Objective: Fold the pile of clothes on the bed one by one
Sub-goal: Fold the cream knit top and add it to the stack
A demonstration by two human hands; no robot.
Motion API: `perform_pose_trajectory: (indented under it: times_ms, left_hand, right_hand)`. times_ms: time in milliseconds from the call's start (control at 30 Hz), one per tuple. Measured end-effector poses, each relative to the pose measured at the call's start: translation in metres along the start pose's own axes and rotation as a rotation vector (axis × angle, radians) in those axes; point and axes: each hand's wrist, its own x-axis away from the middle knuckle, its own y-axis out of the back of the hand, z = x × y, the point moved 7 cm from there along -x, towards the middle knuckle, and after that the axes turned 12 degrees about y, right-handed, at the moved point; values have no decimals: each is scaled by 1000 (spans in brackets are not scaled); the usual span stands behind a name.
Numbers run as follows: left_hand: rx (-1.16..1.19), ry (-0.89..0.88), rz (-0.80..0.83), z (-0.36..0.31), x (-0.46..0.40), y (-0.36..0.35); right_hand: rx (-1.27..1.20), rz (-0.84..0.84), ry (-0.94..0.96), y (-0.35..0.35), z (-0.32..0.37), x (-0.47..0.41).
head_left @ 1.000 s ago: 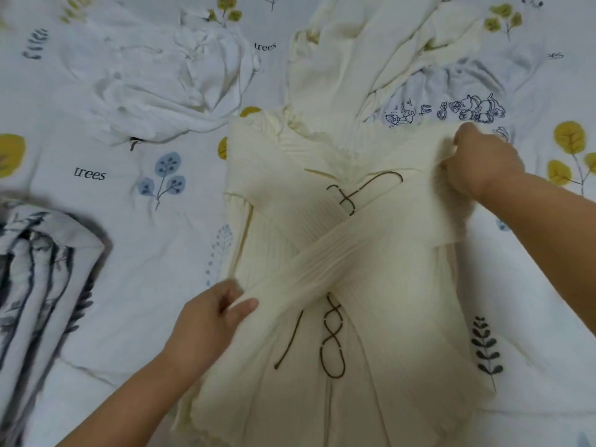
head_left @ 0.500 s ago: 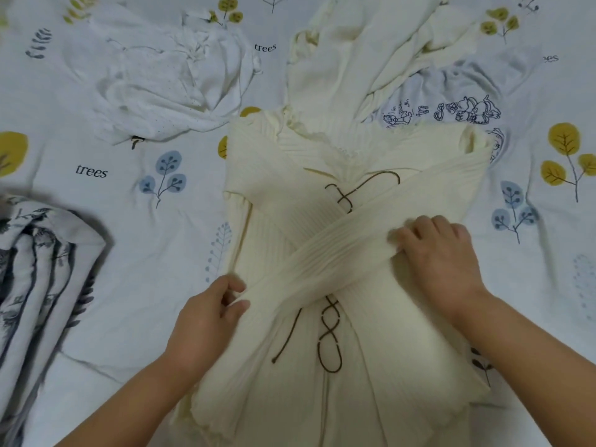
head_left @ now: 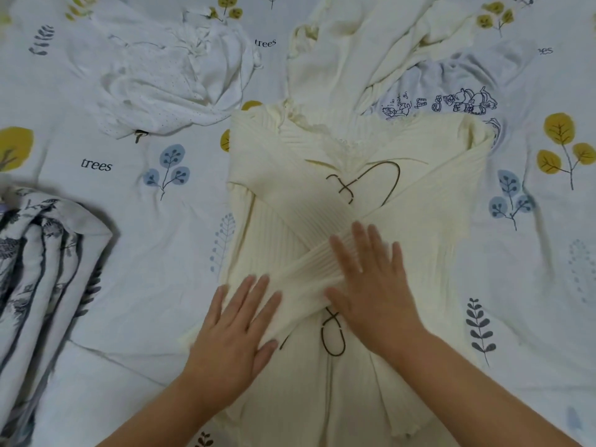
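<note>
The cream sweater (head_left: 338, 221) is laid mid-bed, below the white top (head_left: 167, 82). Crossed sleeves are pressed flat by the left hand (head_left: 235, 330) and right hand (head_left: 371, 285), fingers spread; best smoothed outward before the hem gets folded up.

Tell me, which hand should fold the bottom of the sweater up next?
Probably the left hand: it lies flat nearer the cream sweater's lower edge, while the right hand presses the crossed sleeves, keeping them in place.
</note>
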Motion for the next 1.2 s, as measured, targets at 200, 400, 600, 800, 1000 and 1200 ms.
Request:
perform_pose_trajectory:
  times_ms: [200, 400, 600, 800, 1000, 1200]
  left_hand:
    - [-58, -86, 177, 29, 12, -13]
    - [69, -84, 139, 33, 34, 13]
    - [-89, -227, 319, 41, 75, -4]
    - [-110, -254, 364, 40, 71, -7]
    - [3, -295, 182, 36, 58, 16]
    - [534, 105, 367, 44, 14, 53]
  right_hand:
    - [38, 150, 99, -32, -6, 8]
    - [43, -41, 42, 15, -11, 63]
    - [230, 221, 118, -8, -22, 158]
    - [200, 341, 153, -30, -27, 193]
    - [106, 204, 132, -21, -25, 182]
    - [-341, 59, -159, 18, -41, 154]
